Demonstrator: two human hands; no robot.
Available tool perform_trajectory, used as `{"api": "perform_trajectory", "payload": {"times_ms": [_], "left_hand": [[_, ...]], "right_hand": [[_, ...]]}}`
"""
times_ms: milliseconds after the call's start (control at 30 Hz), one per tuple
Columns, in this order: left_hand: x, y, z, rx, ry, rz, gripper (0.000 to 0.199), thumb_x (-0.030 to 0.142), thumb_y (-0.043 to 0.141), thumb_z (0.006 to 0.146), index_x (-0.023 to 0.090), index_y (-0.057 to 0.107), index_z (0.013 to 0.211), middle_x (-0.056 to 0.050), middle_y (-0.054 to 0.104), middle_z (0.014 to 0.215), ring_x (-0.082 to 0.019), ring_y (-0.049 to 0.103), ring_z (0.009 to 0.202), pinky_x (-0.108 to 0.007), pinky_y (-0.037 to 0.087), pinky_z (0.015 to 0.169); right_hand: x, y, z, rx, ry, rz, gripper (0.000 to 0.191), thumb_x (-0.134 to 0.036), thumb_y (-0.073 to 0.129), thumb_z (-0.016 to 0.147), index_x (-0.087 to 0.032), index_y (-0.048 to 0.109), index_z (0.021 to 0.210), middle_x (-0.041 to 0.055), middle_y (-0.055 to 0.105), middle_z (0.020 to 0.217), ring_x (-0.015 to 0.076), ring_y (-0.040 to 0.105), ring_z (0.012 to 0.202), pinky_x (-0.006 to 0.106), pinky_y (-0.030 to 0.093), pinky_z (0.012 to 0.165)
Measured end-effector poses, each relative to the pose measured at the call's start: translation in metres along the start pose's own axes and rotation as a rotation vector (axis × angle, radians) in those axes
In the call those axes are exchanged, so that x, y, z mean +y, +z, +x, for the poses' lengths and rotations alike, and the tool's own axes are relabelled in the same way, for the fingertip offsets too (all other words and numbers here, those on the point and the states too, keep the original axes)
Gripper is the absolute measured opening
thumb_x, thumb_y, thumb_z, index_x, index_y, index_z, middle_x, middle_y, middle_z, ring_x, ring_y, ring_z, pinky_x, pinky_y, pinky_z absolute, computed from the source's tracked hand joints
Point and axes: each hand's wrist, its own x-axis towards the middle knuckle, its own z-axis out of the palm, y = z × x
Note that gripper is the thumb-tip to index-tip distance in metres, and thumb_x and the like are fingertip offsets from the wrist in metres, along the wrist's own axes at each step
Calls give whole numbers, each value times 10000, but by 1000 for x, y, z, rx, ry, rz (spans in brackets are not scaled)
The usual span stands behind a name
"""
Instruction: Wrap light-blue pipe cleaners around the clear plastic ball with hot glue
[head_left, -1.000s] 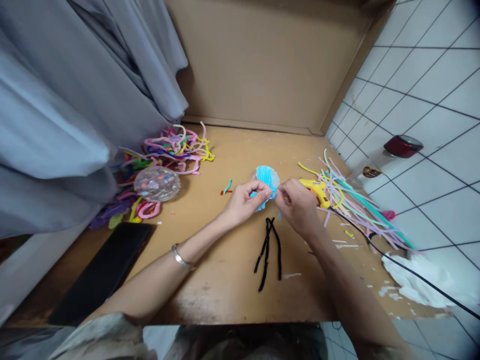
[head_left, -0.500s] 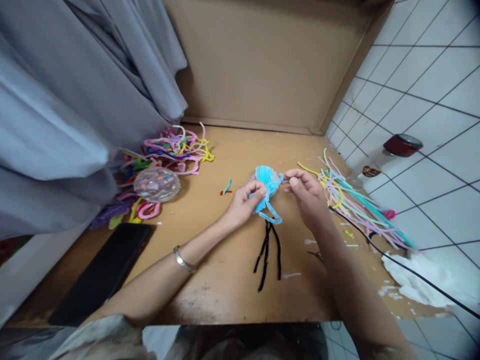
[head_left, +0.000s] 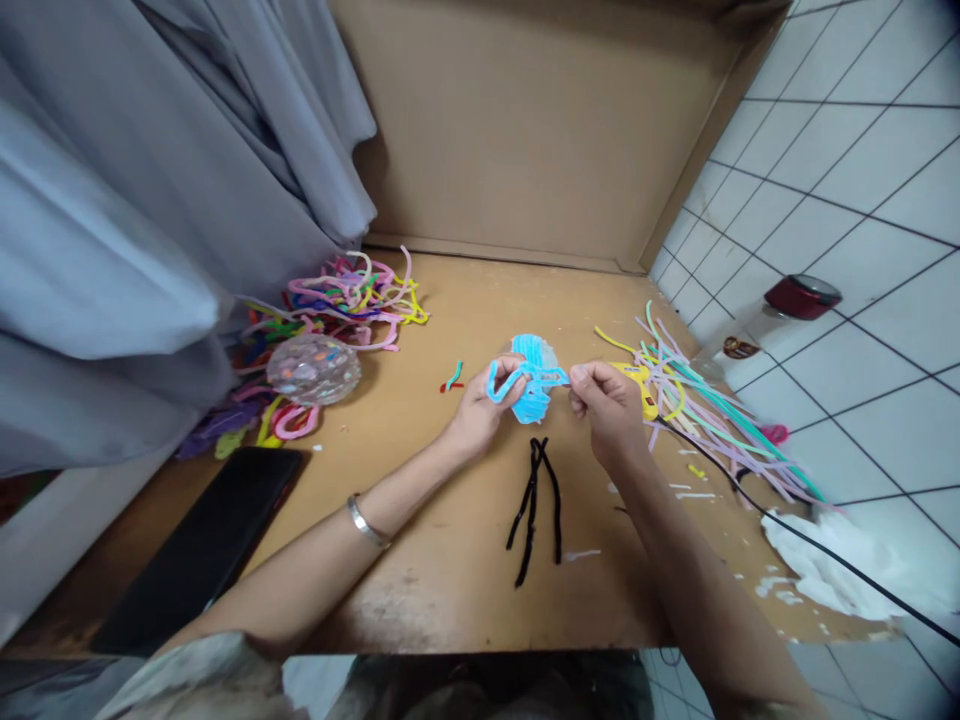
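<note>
My left hand (head_left: 484,405) is closed on a light blue pipe cleaner figure (head_left: 534,402), its thumb and fingers pinching the middle. The figure has rows of blue pipe cleaner, and a clear or whitish part shows behind its upper right. A bent blue loop sticks out to the left over my fingers. With thumb and finger, my right hand (head_left: 604,395) pinches the end of a blue pipe cleaner loop (head_left: 553,377) on the figure's right side. Just below lie several black pipe cleaner pieces (head_left: 531,510) on the table.
A tangle of coloured pipe cleaners (head_left: 352,300) and a clear faceted bowl (head_left: 313,369) lie left, above a black phone (head_left: 202,550). Right are straight pipe cleaners (head_left: 720,420), a yellow corded tool (head_left: 637,385), a red-lidded jar (head_left: 787,300) and white tissue (head_left: 825,560).
The blue figure has turned in my hands; its loose loop now points left rather than down. My right hand has moved slightly down, uncovering the yellow tool.
</note>
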Motion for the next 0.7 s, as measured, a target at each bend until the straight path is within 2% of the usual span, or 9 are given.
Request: {"api": "perform_trajectory", "payload": {"times_ms": [67,167,267,367,467,533,633,700], "left_hand": [[3,2,-1,-28,-100,-109,399,504,718,724,175,539,862,-6,551,785,-107,534,676,-231,474,602],[4,1,-3,-81,-202,-152,415,533,686,746,179,517,883,-10,586,732,-119,566,630,-245,482,564],[2,-2,-4,-129,-198,-44,412,550,664,765,179,512,856,9,578,665,-96,535,538,-222,446,499],[-2,-3,-5,-146,-140,80,400,553,642,788,176,514,818,35,532,621,-71,479,489,-202,399,471],[-4,-2,-5,-43,-26,167,400,569,601,818,183,504,781,49,483,599,-69,431,495,-204,374,478],[-4,0,-6,40,32,195,403,583,562,841,192,490,775,50,465,601,-78,418,509,-213,370,490],[-3,3,-8,113,81,189,397,583,524,867,201,464,776,50,450,602,-83,400,507,-220,362,490],[-1,5,-9,129,106,200,386,569,519,878,200,461,777,48,450,607,-84,394,511,-220,362,497]], "right_hand": [[-1,-1,1,-19,9,-4,349,-440,596,826,-197,515,589,-45,456,517,94,394,501,233,326,495],[-3,-3,3,-133,53,-18,327,-468,615,801,-190,577,634,-26,526,575,108,464,555,243,381,536],[-4,-4,3,-273,89,-23,292,-475,657,772,-184,656,746,-8,606,667,117,517,612,248,418,573],[-1,-4,2,-305,92,18,259,-439,699,745,-184,658,748,-12,608,679,110,513,619,241,425,585],[4,-1,1,-179,160,138,266,-444,686,745,-192,605,712,-18,553,645,108,480,597,238,418,569],[3,3,2,-109,240,263,268,-449,683,731,-204,575,731,-3,562,693,125,502,630,258,444,589],[-6,7,2,-143,297,458,241,-428,653,748,-223,526,743,28,573,793,168,550,742,321,489,673],[-15,8,1,-205,290,522,260,-436,603,790,-233,473,691,18,518,729,183,539,746,343,488,685]]}}
